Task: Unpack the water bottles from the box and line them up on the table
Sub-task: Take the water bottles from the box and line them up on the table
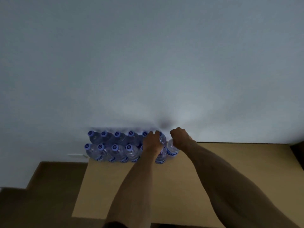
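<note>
Water bottles (115,146) with blue caps stand upright in two rows on the white table (148,71), just beyond the far edge of the brown cardboard flap (164,186). The scene is dim and blurred, so the labels cannot be read and the bottles' clear bodies run into one another. At the right end of the rows, the left hand (152,142) reaches over the bottles with fingers spread, covering part of two of them; whether it actually grips one cannot be told. Just right of it, the right hand (180,137) is curled round the top of the end bottle (171,149), hiding its cap. Nothing of the box interior shows; the flap is cut off by the lower edge along with both forearms.
</note>
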Action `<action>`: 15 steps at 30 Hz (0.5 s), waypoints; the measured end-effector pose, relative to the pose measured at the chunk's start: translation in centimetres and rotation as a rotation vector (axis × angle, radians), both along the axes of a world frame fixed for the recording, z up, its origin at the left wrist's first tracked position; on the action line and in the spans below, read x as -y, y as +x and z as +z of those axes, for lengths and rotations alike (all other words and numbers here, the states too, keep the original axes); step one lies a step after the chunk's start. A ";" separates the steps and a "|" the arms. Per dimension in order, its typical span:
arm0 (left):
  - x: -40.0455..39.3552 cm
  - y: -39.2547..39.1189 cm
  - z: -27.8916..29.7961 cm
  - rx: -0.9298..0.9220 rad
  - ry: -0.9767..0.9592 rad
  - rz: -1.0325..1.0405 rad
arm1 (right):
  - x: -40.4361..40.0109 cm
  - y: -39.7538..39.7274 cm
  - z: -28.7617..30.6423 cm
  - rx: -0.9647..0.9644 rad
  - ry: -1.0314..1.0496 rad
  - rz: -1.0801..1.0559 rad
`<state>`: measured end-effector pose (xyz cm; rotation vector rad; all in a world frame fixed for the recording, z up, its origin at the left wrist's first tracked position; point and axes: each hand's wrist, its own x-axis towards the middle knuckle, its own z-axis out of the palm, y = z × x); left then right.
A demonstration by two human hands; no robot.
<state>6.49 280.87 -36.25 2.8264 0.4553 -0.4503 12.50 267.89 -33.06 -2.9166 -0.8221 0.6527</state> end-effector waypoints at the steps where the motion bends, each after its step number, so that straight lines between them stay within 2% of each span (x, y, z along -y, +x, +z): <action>1: -0.4 0.1 -0.4 -0.002 -0.011 -0.001 | -0.3 0.1 -0.4 -0.002 -0.007 0.003; 6: -1.5 0.8 -1.1 0.078 -0.064 0.013 | -1.9 0.8 -1.5 0.006 -0.008 -0.013; 15: -2.6 2.3 -1.6 0.158 0.011 -0.043 | -2.7 2.3 -1.4 0.008 0.049 -0.090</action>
